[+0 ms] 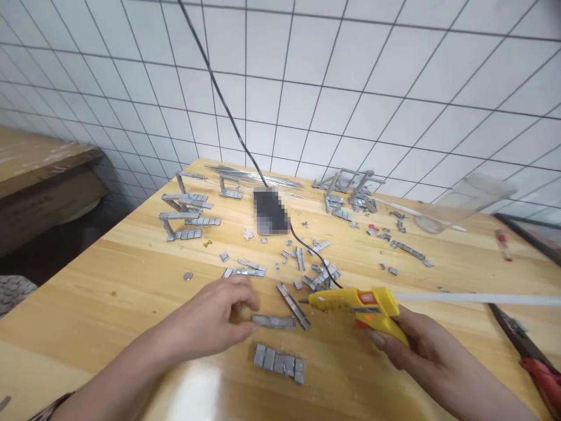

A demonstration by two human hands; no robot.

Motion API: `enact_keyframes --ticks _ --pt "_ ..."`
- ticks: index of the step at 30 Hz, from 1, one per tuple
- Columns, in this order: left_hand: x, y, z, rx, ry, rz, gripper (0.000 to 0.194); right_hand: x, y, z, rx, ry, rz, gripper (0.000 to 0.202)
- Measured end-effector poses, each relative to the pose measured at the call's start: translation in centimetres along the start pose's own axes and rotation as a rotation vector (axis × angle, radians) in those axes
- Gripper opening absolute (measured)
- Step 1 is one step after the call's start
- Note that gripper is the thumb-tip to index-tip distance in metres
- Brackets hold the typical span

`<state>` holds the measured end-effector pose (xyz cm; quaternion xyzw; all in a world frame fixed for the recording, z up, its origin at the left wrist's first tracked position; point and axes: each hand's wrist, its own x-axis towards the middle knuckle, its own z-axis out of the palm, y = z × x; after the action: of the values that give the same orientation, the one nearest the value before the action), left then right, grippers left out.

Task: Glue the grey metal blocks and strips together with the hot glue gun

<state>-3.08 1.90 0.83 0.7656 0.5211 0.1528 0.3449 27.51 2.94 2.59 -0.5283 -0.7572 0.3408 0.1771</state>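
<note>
My right hand (pixel 421 339) is wrapped around the handle of a yellow hot glue gun (pixel 363 304), its nozzle pointing left. A long white glue stick (pixel 473 299) extends from its back end. My left hand (pixel 223 313) is low over the table with fingers curved and thumb apart from the index finger. Its thumb tip is at the left end of a flat grey strip (pixel 276 321); whether they touch I cannot tell. A narrow grey channel piece (pixel 293 305) lies slanted just left of the nozzle. Nearer to me lies a segmented grey panel (pixel 279 362).
Several small grey frame structures (pixel 182 217) stand at the back left, others (pixel 350 190) at the back right. Grey scraps litter the middle. A black cable (pixel 228 111) hangs across the wall. A clear plastic jar (pixel 464 202) and red-handled pliers (pixel 521 345) are at right.
</note>
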Motion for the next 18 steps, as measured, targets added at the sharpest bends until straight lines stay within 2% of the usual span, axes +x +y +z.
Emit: enact_keyframes --ticks 1,3,6,9,14,18 --pt "0.2 0.0 -0.1 -0.01 0.007 -0.01 0.002 0.0 -0.1 0.0 -0.013 -0.007 -0.008 0.02" --pt "0.7 0.2 -0.2 0.033 0.061 -0.015 0.009 -0.1 -0.2 0.1 -0.052 -0.019 -0.025 0.018" --pt "1.9 1.0 0.0 0.212 0.141 0.096 0.018 -0.2 -0.4 0.0 -0.097 -0.042 -0.058 0.015" --pt "3.3 2.1 0.3 0.345 0.056 0.183 0.032 -0.4 -0.4 0.1 -0.082 -0.06 -0.066 0.013" --pt "4.9 2.8 0.7 0.501 -0.033 0.152 0.026 -0.3 -0.5 0.3 -0.052 -0.064 -0.055 0.011" --pt "4.6 2.2 0.7 0.455 -0.027 0.118 0.025 0.0 -0.7 0.5 -0.081 -0.054 -0.036 0.013"
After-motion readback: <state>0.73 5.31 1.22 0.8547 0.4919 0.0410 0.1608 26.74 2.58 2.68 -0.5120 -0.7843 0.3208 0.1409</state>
